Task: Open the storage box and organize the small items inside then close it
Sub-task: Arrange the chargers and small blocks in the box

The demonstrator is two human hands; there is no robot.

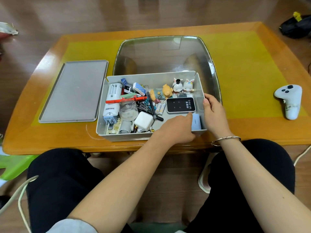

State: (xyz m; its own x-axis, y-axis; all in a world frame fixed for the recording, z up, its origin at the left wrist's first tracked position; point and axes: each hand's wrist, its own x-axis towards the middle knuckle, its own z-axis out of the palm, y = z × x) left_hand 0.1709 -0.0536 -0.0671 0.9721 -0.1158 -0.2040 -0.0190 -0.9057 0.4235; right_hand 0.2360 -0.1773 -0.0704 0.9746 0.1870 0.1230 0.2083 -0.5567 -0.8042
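The grey storage box (151,77) stands open on the table, full of small items. Its lid (74,90) lies flat to the left. My left hand (176,128) reaches over the front wall into the box's right half, fingertips touching the near edge of a black-faced Wi-Fi device (180,105). My right hand (212,111) grips the box's right wall, thumb on the rim. A pale blue block (196,122) stands between my hands. Toy rabbits (182,85) and a yellow figure (167,91) stand at the back; chargers, pens, batteries and a clear dome (127,109) crowd the left.
A white game controller (288,100) lies on the table at the right. A glass panel (161,54) is set into the orange table (244,128) behind the box. A black bag (296,26) sits on the floor at far right. My knees are under the table's near edge.
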